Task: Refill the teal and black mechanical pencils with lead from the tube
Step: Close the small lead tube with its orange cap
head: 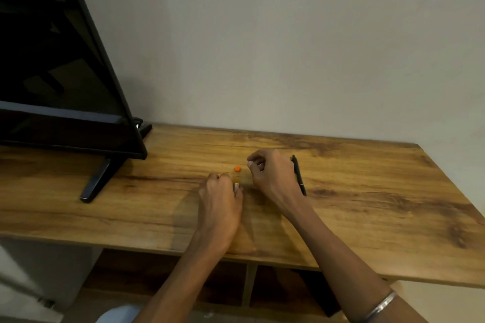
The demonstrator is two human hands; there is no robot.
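My left hand [220, 204] rests on the wooden desk [367, 204] and grips a small yellowish lead tube [237, 181] that sticks out past the fingers. The tube's orange cap [237, 168] lies loose on the desk just beyond it. To the right, my right hand [271, 174] hovers with thumb and forefinger pinched together near the tube's mouth; anything between them is too thin to see. The black mechanical pencil [299, 176] lies on the desk behind my right hand, partly hidden by it. No teal pencil shows.
A black monitor [60, 73] on a splayed foot [95, 181] stands at the left of the desk. A plain wall runs along the back edge. Open shelf compartments [223, 283] sit under the desk's front edge. A metal bangle [381, 305] circles my right wrist.
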